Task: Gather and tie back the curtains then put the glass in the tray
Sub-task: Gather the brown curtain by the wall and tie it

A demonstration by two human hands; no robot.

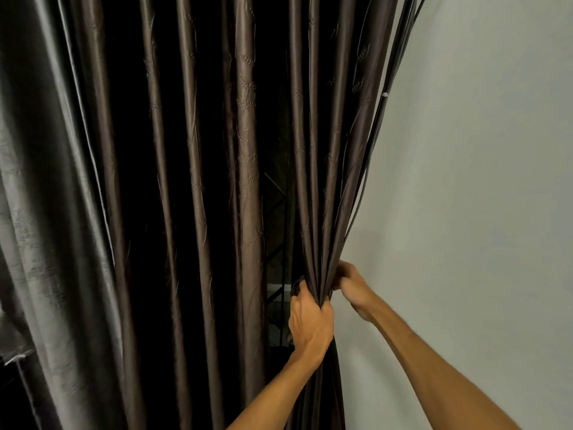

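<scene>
A dark brown embossed curtain (pixel 248 150) hangs in long folds across most of the head view. Its right-hand folds (pixel 335 187) are drawn together into a tight bunch low down beside the wall. My left hand (pixel 310 321) grips that bunch from the left, fingers wrapped round the cloth. My right hand (pixel 352 283) holds the same bunch from the right, a little higher, fingers curled into the fabric. No tie-back is plainly visible. The glass and the tray are out of view.
A pale plain wall (pixel 465 181) fills the right side. A shinier grey curtain panel (pixel 40 212) hangs at the far left. Through a gap in the folds a dark window with black bars (pixel 277 212) shows.
</scene>
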